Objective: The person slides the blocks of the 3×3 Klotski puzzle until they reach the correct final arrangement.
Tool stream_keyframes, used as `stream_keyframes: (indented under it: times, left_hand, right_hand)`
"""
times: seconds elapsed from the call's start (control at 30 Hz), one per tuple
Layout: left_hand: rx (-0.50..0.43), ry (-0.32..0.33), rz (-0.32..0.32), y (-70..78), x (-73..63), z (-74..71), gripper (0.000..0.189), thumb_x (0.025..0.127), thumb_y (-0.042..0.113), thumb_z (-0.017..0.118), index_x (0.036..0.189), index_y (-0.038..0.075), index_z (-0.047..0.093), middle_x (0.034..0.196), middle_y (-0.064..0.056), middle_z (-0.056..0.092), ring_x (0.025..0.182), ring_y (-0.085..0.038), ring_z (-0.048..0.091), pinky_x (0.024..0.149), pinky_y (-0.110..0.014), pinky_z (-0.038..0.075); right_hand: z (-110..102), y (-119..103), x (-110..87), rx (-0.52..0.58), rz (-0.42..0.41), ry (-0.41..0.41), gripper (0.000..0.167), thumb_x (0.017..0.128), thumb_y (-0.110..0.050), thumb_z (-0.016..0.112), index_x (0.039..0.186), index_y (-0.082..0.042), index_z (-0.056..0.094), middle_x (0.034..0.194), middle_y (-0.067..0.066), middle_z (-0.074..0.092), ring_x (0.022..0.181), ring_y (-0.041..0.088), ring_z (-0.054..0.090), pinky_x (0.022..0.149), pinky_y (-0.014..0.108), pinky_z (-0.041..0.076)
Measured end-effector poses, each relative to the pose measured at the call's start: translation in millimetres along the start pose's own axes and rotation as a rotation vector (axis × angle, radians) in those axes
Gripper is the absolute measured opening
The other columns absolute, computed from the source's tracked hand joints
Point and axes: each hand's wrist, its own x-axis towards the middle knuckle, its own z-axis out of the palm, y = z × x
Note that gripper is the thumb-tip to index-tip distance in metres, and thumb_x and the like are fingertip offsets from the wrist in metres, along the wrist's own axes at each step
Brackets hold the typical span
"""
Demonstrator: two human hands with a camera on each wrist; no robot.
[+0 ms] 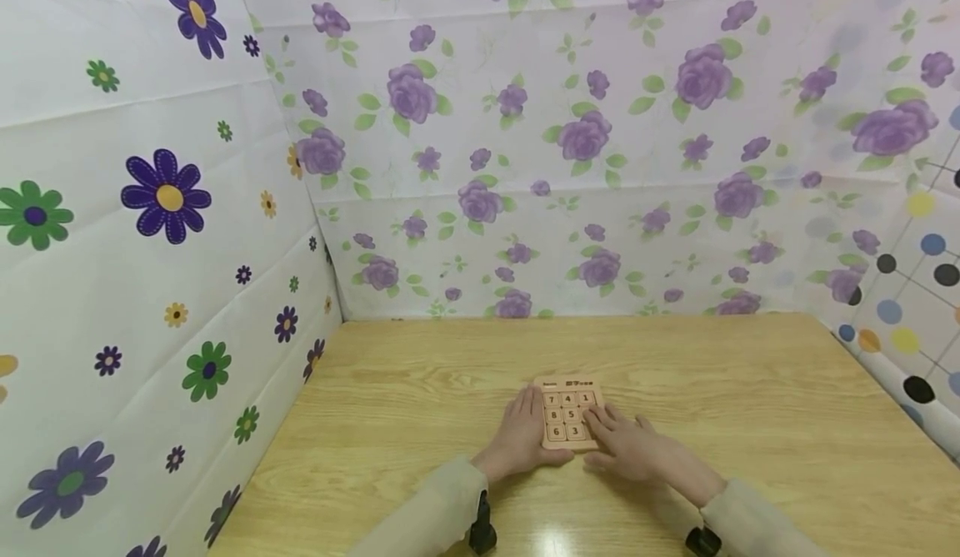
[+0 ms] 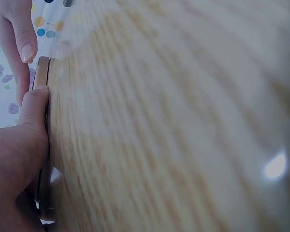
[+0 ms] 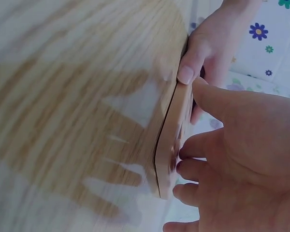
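A wooden number slide puzzle [image 1: 564,416] lies flat on the table, its tiles 7, 4, 1, 8, 5, 6 and 3 showing in the head view. My left hand [image 1: 522,434] holds it from the left, fingers along that side and thumb against the near edge. In the left wrist view, the thumb [image 2: 35,104] presses on the puzzle's side. Over the right part of the board, my right hand [image 1: 626,444] has its fingertips on the tiles, covering the lower right squares. Its fingers are loosely bent in the right wrist view, with the thumb near the left thumb.
The wood-grain table [image 1: 420,382] has a glossy top that reflects light and the hands. Behind it hangs a cloth with purple roses [image 1: 592,136]. Flowered cloth [image 1: 75,307] bounds the left side, and dotted cloth [image 1: 911,298] the right.
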Motion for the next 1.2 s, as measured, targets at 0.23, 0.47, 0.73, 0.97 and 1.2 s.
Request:
stream_keyframes:
  times: [0.23, 0.47, 0.73, 0.97, 1.2]
  left_hand:
    - [0.010, -0.011, -0.002, 1.0, -0.3, -1.5, 0.120, 0.077, 0.072, 0.062, 0.150, -0.010, 0.014, 0.157, -0.027, 0.020, 0.147, -0.036, 0.023, 0.119, -0.046, 0.026]
    - [-0.009, 0.006, 0.004, 1.5, -0.5, -2.2, 0.121, 0.076, 0.071, 0.063, 0.150, -0.010, 0.014, 0.156, -0.028, 0.020, 0.146, -0.037, 0.024, 0.119, -0.047, 0.026]
    - [-0.006, 0.010, 0.001, 1.2, -0.9, -1.7, 0.121, 0.075, 0.071, 0.064, 0.150, -0.010, 0.014, 0.156, -0.028, 0.021, 0.146, -0.037, 0.024, 0.119, -0.048, 0.026]
    - [-0.022, 0.006, -0.006, 1.6, 0.3, -3.4, 0.121, 0.076, 0.070, 0.065, 0.150, -0.011, 0.014, 0.156, -0.028, 0.020, 0.146, -0.038, 0.023, 0.119, -0.048, 0.025]
    - [0.007, -0.003, 0.004, 2.0, 0.1, -3.7, 0.119, 0.077, 0.070, 0.063, 0.149, -0.012, 0.015, 0.156, -0.029, 0.023, 0.146, -0.037, 0.025, 0.118, -0.048, 0.028]
  right_hand:
    - [0.0, -8.0, -5.8, -0.027, -0.048, 0.008, 0.077, 0.094, -0.053, 0.049, 0.151, -0.005, 0.029, 0.159, 0.015, 0.025, 0.146, 0.042, 0.019, 0.110, 0.073, 0.016]
    - [0.6, -19.0, -11.1, -0.038, -0.069, 0.006, 0.073, 0.095, -0.051, 0.050, 0.151, -0.008, 0.031, 0.158, 0.012, 0.027, 0.148, 0.039, 0.018, 0.112, 0.072, 0.014]
    - [2.7, -24.3, -14.9, -0.038, -0.108, -0.003, 0.074, 0.095, -0.050, 0.052, 0.150, -0.005, 0.032, 0.158, 0.015, 0.028, 0.148, 0.040, 0.018, 0.111, 0.073, 0.014]
    - [9.5, -18.5, -13.4, -0.056, -0.101, 0.014, 0.077, 0.093, -0.054, 0.052, 0.151, -0.007, 0.031, 0.158, 0.014, 0.029, 0.147, 0.039, 0.019, 0.110, 0.073, 0.015]
    - [8.8, -14.5, -19.5, -0.040, -0.071, 0.017, 0.077, 0.092, -0.052, 0.055, 0.151, -0.008, 0.032, 0.157, 0.013, 0.030, 0.147, 0.040, 0.021, 0.110, 0.074, 0.013]
